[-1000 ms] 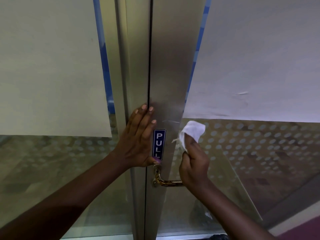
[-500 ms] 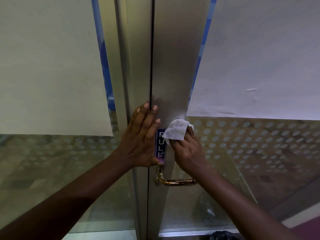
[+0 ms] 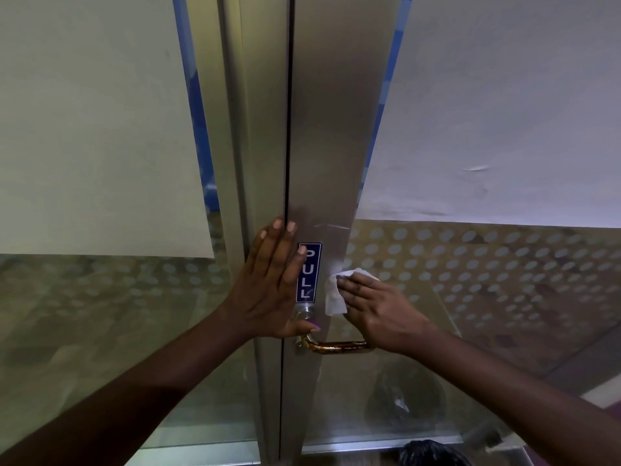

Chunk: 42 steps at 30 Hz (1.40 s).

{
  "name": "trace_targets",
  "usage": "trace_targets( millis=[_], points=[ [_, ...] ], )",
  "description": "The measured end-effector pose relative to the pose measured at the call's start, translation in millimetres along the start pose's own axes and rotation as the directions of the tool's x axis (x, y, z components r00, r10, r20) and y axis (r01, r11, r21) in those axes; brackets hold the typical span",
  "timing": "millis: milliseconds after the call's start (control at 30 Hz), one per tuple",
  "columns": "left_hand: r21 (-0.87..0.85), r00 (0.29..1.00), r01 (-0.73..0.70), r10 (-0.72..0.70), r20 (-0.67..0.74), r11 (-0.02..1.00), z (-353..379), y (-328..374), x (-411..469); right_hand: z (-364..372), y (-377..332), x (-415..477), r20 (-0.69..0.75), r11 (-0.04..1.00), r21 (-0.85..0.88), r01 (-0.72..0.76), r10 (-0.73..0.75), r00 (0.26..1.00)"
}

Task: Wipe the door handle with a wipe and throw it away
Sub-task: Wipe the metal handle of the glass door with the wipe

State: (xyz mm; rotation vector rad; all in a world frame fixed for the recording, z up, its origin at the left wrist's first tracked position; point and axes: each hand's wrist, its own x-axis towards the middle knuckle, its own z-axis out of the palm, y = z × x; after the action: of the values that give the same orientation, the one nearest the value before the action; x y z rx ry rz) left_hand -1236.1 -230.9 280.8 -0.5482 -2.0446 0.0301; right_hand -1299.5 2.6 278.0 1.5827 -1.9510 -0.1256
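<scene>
While pressed flat under the right hand (image 3: 379, 311), white wipe (image 3: 334, 295) on the metal door stile (image 3: 336, 163), just above the brass lever handle (image 3: 336, 346), beside the blue PULL sticker (image 3: 309, 274); fingers extended, not clenched, pinning the wipe to spread contact. Left hand (image 3: 272, 287) open, empty, palm braced across the door seam, probably steadying the door against the rubbing. Handle itself apparently not yet under the wipe.
</scene>
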Motion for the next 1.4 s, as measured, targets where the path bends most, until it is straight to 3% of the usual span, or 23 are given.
trace_targets(
  millis=[100,200,267,500,567,633,667,700,733,800,833,900,1067,1167,1233,1300,1367,1400],
  points=[
    [0.003,0.999,0.011,-0.011,0.037,1.000,0.0,1.2,-10.7,-8.3,-2.9,-1.0,-0.093,0.998,0.057,-0.034,0.039,0.995],
    [0.000,0.997,0.020,-0.020,0.068,1.000,0.2,2.7,-19.5,-11.1,-6.8,15.6,-0.260,0.981,0.140,-0.134,0.167,0.951],
    [-0.001,0.996,0.020,-0.020,0.082,1.000,0.4,3.9,-23.1,-7.2,-9.3,28.2,-0.298,0.971,0.145,-0.188,0.224,0.928],
    [0.049,0.991,0.003,-0.009,0.134,0.999,-3.1,5.4,-36.3,13.2,-13.3,30.7,-0.086,0.984,-0.139,-0.115,0.103,0.991],
    [0.058,0.988,0.002,-0.010,0.152,0.998,-4.5,4.7,-40.8,0.9,-18.5,26.7,-0.025,0.992,-0.083,-0.090,0.088,0.996],
    [0.054,0.986,0.002,-0.011,0.164,0.999,-5.2,3.4,-43.7,-21.9,-30.0,19.7,0.019,0.968,0.111,-0.226,0.226,0.974],
    [0.046,0.986,0.004,-0.012,0.165,0.999,-5.5,2.8,-44.4,-35.5,-37.9,16.1,0.016,0.877,0.279,-0.391,0.403,0.915],
    [0.034,0.986,0.007,-0.012,0.166,0.999,-5.5,2.3,-44.6,-47.2,-44.3,11.6,0.044,0.674,0.481,-0.561,0.621,0.783],
    [0.023,0.986,0.009,-0.013,0.167,1.000,-5.4,2.0,-44.6,-57.4,-47.9,9.8,0.156,0.362,0.674,-0.644,0.782,0.603],
    [0.016,0.985,0.012,-0.014,0.175,1.000,-4.6,1.5,-44.8,-70.5,-47.6,8.4,0.469,-0.233,0.792,-0.565,0.825,0.316],
    [0.013,0.984,0.014,-0.016,0.180,1.000,-4.3,1.3,-45.0,-74.9,-46.3,8.6,0.598,-0.438,0.756,-0.487,0.765,0.239],
    [0.008,0.983,0.015,-0.017,0.182,1.000,-3.9,0.9,-45.7,-85.3,-44.8,9.5,0.730,-0.628,0.664,-0.404,0.661,0.173],
    [0.009,0.985,0.009,-0.010,0.173,1.000,-5.1,1.0,-45.1,-95.0,-44.8,8.6,0.883,-0.874,0.467,-0.134,0.452,0.126],
    [0.016,0.985,0.004,-0.006,0.171,1.000,-5.2,0.7,-45.1,-91.9,-44.2,7.1,0.828,-0.802,0.561,-0.207,0.540,0.151],
    [0.014,0.985,-0.003,0.000,0.171,1.000,-5.3,0.3,-45.1,-89.9,-45.8,11.9,0.686,-0.608,0.716,-0.343,0.704,0.183],
    [0.008,0.985,-0.005,0.003,0.170,1.000,-5.9,-0.1,-45.0,-85.0,-48.1,17.9,0.436,-0.256,0.818,-0.516,0.860,0.264],
    [-0.004,0.985,0.000,0.001,0.172,1.000,-6.3,-0.5,-45.1,-71.2,-50.7,23.6,0.185,0.151,0.740,-0.655,0.891,0.414],
    [-0.012,0.985,0.002,0.000,0.173,1.000,-6.3,-0.5,-45.4,-62.8,-53.4,27.2,0.123,0.295,0.663,-0.688,0.864,0.489]
  ],
)
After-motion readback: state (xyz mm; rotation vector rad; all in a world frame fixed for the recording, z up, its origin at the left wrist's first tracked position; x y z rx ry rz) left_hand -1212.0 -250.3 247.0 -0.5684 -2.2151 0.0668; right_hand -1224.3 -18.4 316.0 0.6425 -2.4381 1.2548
